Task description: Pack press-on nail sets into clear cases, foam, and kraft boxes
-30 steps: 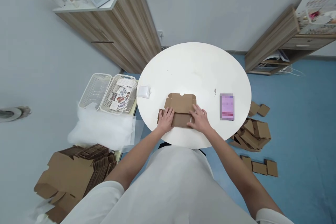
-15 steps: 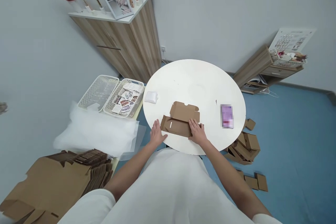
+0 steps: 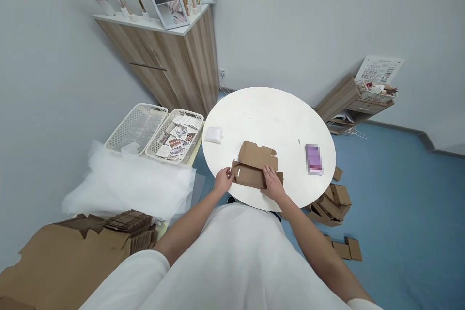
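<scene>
A partly folded brown cardboard box (image 3: 250, 177) lies near the front edge of the round white table (image 3: 269, 106), its lid flap (image 3: 257, 155) spread out behind it. At the box's left end, my left hand (image 3: 224, 180) is closed, thumb and fingers pinching the upturned end flap. My right hand (image 3: 273, 183) rests on the right part of the box, fingers stretched out over its edge and holding nothing. A folded white translucent packet (image 3: 214, 135) lies on the table at the left. At the right is a purple item (image 3: 314, 159), blurred out.
Left of the table stand two white baskets, one (image 3: 134, 128) with clear plastic pieces, the other (image 3: 177, 136) with printed cards. White foam sheets (image 3: 131, 184) and stacked flat cardboard (image 3: 80, 256) lie nearer me. Folded boxes (image 3: 332, 206) sit on the floor at right.
My left hand has gone from spread fingers beside the box to a pinch on its left end flap. My right hand stays on the box. The view has shifted slightly.
</scene>
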Action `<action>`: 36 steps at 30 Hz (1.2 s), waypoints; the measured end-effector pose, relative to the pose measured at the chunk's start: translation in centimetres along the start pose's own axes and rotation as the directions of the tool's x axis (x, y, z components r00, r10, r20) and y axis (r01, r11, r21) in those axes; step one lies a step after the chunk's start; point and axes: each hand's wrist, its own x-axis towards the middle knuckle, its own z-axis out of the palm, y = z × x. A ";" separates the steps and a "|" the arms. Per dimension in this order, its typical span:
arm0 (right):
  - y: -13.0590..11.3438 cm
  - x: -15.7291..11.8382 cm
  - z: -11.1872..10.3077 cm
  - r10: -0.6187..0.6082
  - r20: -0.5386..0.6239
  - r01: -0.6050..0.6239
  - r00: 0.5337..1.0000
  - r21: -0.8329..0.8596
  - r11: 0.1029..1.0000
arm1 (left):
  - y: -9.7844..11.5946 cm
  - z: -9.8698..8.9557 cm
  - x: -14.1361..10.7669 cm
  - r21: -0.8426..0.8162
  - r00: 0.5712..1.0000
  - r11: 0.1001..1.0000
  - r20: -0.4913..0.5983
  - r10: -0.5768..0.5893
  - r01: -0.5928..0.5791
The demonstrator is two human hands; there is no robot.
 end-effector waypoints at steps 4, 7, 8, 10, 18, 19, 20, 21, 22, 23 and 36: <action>-0.2 0.1 -0.1 0.029 -0.004 -0.029 1.000 0.007 1.000 | 0.6 -0.3 -0.4 -0.057 1.000 0.998 -0.008 0.023 -0.024; -0.3 0.3 0.0 0.018 -0.004 -0.018 1.000 0.011 1.000 | 1.3 0.0 -1.1 -0.116 0.996 0.990 0.027 0.086 -0.082; -0.3 0.4 0.1 0.015 -0.003 -0.015 1.000 0.012 1.000 | 1.5 0.2 -1.3 -0.121 0.993 0.987 0.039 0.111 -0.105; -0.3 0.6 0.4 0.017 -0.001 -0.017 1.000 0.011 1.000 | 1.9 0.5 -1.7 -0.116 0.991 0.986 0.051 0.126 -0.120; -0.4 0.7 0.8 -0.005 0.041 0.005 0.999 0.001 1.000 | 2.1 0.7 -1.1 -0.014 0.989 0.999 0.141 0.049 -0.048; -0.4 0.6 0.7 -0.020 0.052 0.019 0.998 0.004 1.000 | 2.1 0.6 -0.9 0.029 0.988 0.999 0.155 0.025 -0.030; -0.4 0.5 0.6 -0.034 0.065 0.033 0.997 0.007 0.999 | 2.0 0.6 -0.6 0.071 0.985 0.997 0.173 -0.001 -0.012; -0.4 0.4 0.5 -0.047 0.078 0.046 0.996 0.013 0.999 | 1.9 0.6 -0.4 0.106 0.981 0.994 0.192 -0.022 0.002; -0.4 0.3 0.4 -0.059 0.090 0.058 0.994 0.020 0.998 | 1.8 0.5 -0.2 0.133 0.977 0.991 0.210 -0.037 0.009; -0.3 0.2 0.3 -0.071 0.101 0.068 0.992 0.030 0.997 | 1.7 0.5 -0.1 0.153 0.973 0.988 0.224 -0.046 0.012; -0.4 0.2 -0.9 -0.059 0.169 0.046 0.984 0.083 0.995 | 1.7 0.3 -0.8 0.268 0.961 0.962 0.277 -0.020 -0.057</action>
